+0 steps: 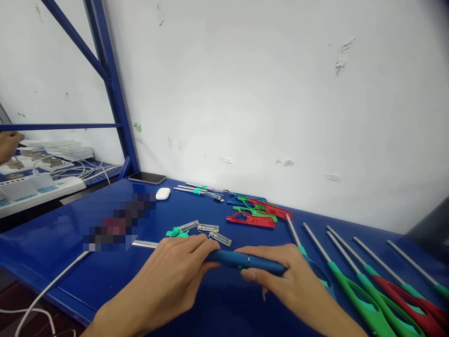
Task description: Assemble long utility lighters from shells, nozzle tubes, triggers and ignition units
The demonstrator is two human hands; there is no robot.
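Note:
A blue long-necked lighter [229, 258] lies level between my two hands. My left hand [180, 262] is closed around its front part, and a metal barrel [144, 244] sticks out to the left beyond it. With thumb and fingers, my right hand [286, 271] grips the handle end. Just past my left hand are teal plastic pieces [177, 232] and clear fuel tanks [208, 228]. Behind them lie a red handle shell [250, 220], a green handle shell [254, 214] and some blue ones, partly overlapped.
Several long lighters, such as a green one [361, 299] and a red one [409, 297], lie at the right. Metal tubes with wires [196, 190], a phone [147, 178] and a white case [163, 193] sit farther back. A power strip [45, 191] and another person's hand [10, 145] are left.

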